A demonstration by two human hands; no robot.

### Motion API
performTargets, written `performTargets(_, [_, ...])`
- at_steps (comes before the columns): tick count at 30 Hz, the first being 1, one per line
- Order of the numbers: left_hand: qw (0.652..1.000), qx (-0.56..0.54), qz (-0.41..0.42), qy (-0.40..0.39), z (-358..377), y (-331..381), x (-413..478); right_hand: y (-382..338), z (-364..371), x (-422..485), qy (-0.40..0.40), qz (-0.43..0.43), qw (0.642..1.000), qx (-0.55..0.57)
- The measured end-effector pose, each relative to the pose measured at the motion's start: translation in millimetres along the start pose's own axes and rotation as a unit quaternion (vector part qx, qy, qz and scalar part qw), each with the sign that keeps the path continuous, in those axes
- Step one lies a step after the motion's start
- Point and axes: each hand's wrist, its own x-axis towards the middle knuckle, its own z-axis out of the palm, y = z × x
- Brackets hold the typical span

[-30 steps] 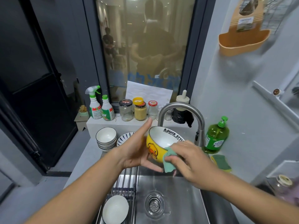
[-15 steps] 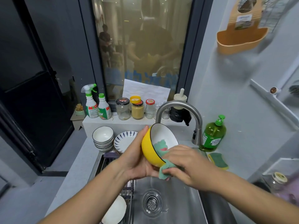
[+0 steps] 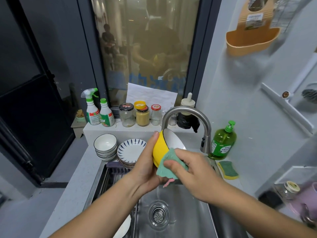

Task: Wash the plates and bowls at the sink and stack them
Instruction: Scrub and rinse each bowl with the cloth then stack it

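1. While the wash is under way, item in hand: one yellow bowl [image 3: 160, 148], white inside, held on edge above the sink [image 3: 187, 213] and just under the tap [image 3: 187, 115].
2. Left hand [image 3: 145, 170]: wrapped around the bowl's outer wall, thumb up along the rim; it bears the bowl.
3. Right hand [image 3: 193, 172]: fingers pressed together on a green cloth [image 3: 169, 167], held against the bowl's lower rim and side. No running water can be made out.
4. Beyond the left hand, on the desk [image 3: 77, 184]: a stack of white bowls [image 3: 105, 146] and, touching it, a stack of striped plates [image 3: 131, 152]. Whether these are washed or waiting cannot be told.
5. Below the left forearm: one white dish [image 3: 124, 227], partly hidden, on the rack [image 3: 113, 176] over the sink.
6. Judgement: task partway; this bowl is at the scrubbing step, with rinsing and stacking left.
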Motion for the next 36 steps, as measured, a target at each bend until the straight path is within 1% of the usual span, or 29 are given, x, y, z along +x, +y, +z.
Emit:
performTargets(2, [1.000,-0.009,-0.025,0.004,-6.3,11.0,0.0,6.4,-4.2,-1.3,-0.031,-0.090,0.991,-0.095])
performTargets(4, [0.997,0.027,-0.072,-0.003,-14.6,21.1,-3.1,22.9,-12.8,-3.6,-0.072,-0.190,0.959,-0.197])
performTargets(6, [0.991,0.068,-0.115,-0.027,-21.8,24.3,-6.2,36.0,-20.6,-6.6,-0.094,-0.231,0.932,-0.264])
performTargets(7, [0.987,0.079,-0.130,-0.045,-25.1,22.6,-7.3,40.7,-21.6,-7.5,-0.102,-0.231,0.928,-0.274])
performTargets(8, [0.986,0.081,-0.130,-0.071,-24.9,19.6,-10.1,42.7,-21.2,-8.3,-0.103,-0.221,0.932,-0.268])
performTargets(10, [0.989,0.042,-0.081,-0.113,-20.7,9.7,-11.3,39.3,-18.1,-10.4,-0.092,-0.164,0.958,-0.215])
performTargets(13, [0.995,0.047,0.021,-0.085,-16.7,-7.0,-9.4,31.5,-12.0,-14.2,-0.038,-0.050,0.992,-0.109])
performTargets(14, [0.996,0.048,0.033,-0.071,-14.0,-10.3,-10.0,28.0,-8.5,-15.2,-0.035,-0.019,0.997,-0.066])
performTargets(15, [0.997,0.045,0.034,-0.058,-14.0,-12.5,-10.1,22.5,-4.7,-15.9,-0.049,-0.001,0.998,-0.035])
performTargets(16, [0.997,0.041,0.031,-0.051,-14.1,-11.7,-11.4,18.0,-2.7,-15.7,-0.068,-0.005,0.997,-0.031])
performTargets(18, [0.998,0.033,0.009,-0.062,-18.2,-7.6,-13.8,18.6,-3.2,-15.5,-0.097,-0.076,0.985,-0.121])
performTargets(20, [0.997,0.027,-0.046,-0.049,-22.1,0.2,-14.3,30.1,-10.8,-13.7,-0.116,-0.166,0.950,-0.236])
performTargets(21, [0.996,0.032,-0.072,-0.040,-24.2,4.1,-13.9,34.2,-16.1,-13.1,-0.122,-0.192,0.934,-0.275])
performTargets(22, [0.994,0.038,-0.095,-0.039,-25.4,7.5,-14.0,36.9,-19.6,-12.9,-0.123,-0.208,0.925,-0.293])
performTargets(24, [0.992,0.035,-0.109,-0.055,-23.5,11.7,-15.9,38.0,-21.0,-12.6,-0.114,-0.216,0.923,-0.298])
performTargets(26, [0.992,0.011,-0.063,-0.106,-21.2,10.4,-16.9,34.8,-19.1,-9.8,-0.082,-0.204,0.937,-0.272])
performTargets(28, [0.992,-0.006,-0.010,-0.128,-17.2,6.1,-17.8,31.4,-17.3,-8.1,-0.060,-0.155,0.963,-0.214])
performTargets(30, [0.995,-0.007,0.022,-0.100,-16.4,-0.9,-17.2,28.8,-15.1,-7.9,-0.044,-0.125,0.975,-0.177])
performTargets(32, [0.997,0.008,0.031,-0.064,-16.5,-5.2,-15.4,24.4,-10.9,-9.3,-0.056,-0.129,0.975,-0.173])
performTargets(34, [0.998,0.033,0.020,-0.047,-20.3,-3.9,-16.2,22.3,-9.3,-10.6,-0.081,-0.160,0.963,-0.199])
performTargets(36, [0.998,0.028,-0.027,-0.041,-22.5,2.2,-18.5,23.6,-14.7,-9.7,-0.101,-0.200,0.943,-0.248])
